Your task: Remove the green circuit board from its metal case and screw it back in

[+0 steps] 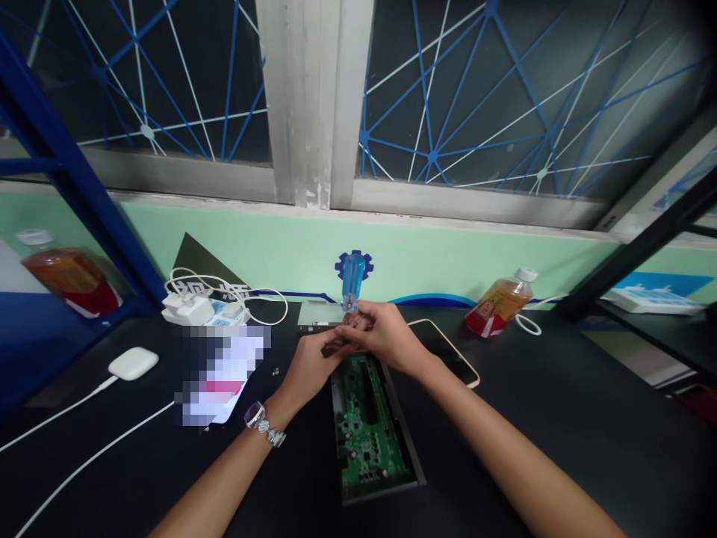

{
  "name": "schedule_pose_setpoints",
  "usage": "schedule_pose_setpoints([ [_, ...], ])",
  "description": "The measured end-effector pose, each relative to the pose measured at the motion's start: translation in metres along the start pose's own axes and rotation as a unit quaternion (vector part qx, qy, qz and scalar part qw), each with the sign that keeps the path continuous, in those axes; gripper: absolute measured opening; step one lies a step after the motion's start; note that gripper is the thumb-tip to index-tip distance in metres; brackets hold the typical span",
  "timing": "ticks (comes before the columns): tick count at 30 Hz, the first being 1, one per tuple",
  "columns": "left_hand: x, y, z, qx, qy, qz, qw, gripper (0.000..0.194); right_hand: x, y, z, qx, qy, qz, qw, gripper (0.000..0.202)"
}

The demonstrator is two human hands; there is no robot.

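- From the head camera I see my right hand point(386, 336) wrapped around the lower part of a screwdriver with a clear blue plastic handle point(352, 280); the handle stands upright above my fingers, and the shaft is hidden inside the grip.
- My left hand point(311, 368) sits just beside the right one, touching it, with its fingers curled in toward the screwdriver's tip. I cannot tell whether it pinches anything there.
- Both hands meet over the far end of a green printed circuit board in a dark metal tray point(370, 426), which lies flat on the black counter point(560, 418) and runs back toward me between my forearms.
- A silver bracelet point(263, 424) circles my left wrist.
- Just right of my right hand lies a dark-screened smartphone with a pale edge point(448, 351), partly covered by my wrist.
- Further right, well apart from the hands, a plastic bottle of amber drink with a red label point(498, 302) lies tilted on the counter.
- To the left are a white charger with coiled cable point(193, 305) and a white oval earbud case point(133, 363).
- Two tiny screws point(275, 370) rest near my left hand.
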State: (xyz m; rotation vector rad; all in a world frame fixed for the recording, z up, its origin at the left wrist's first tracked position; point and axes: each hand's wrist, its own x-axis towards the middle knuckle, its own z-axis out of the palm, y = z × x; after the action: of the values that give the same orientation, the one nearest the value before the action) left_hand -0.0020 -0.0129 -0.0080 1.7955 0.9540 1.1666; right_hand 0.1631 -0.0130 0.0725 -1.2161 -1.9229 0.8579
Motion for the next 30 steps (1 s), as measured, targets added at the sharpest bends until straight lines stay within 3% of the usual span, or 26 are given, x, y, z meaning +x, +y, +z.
schedule_pose_setpoints([
  [7, -0.003, 0.007, -0.014, -0.014, -0.008, -0.005, 1.0, 0.018, 0.001, 0.004, -0.003, 0.082, -0.064, -0.015, 0.994, 0.015],
  [13, -0.004, 0.004, -0.014, 0.029, 0.013, -0.008, 0.999, 0.012, 0.0, 0.004, 0.0, -0.053, -0.006, -0.039, 0.998, 0.014],
  [19, -0.003, 0.01, -0.017, 0.067, 0.008, 0.018, 0.998, 0.013, -0.002, 0.004, -0.001, -0.095, -0.017, -0.08, 0.992, 0.014],
  [25, -0.011, 0.017, -0.034, 0.11, 0.007, 0.048, 0.993, 0.016, -0.012, 0.004, -0.007, 0.073, 0.012, -0.044, 0.996, 0.023],
  [30, -0.03, 0.016, -0.046, 0.149, -0.023, 0.042, 0.988, 0.018, -0.037, 0.016, -0.008, 0.272, 0.065, -0.001, 0.96, 0.026],
])
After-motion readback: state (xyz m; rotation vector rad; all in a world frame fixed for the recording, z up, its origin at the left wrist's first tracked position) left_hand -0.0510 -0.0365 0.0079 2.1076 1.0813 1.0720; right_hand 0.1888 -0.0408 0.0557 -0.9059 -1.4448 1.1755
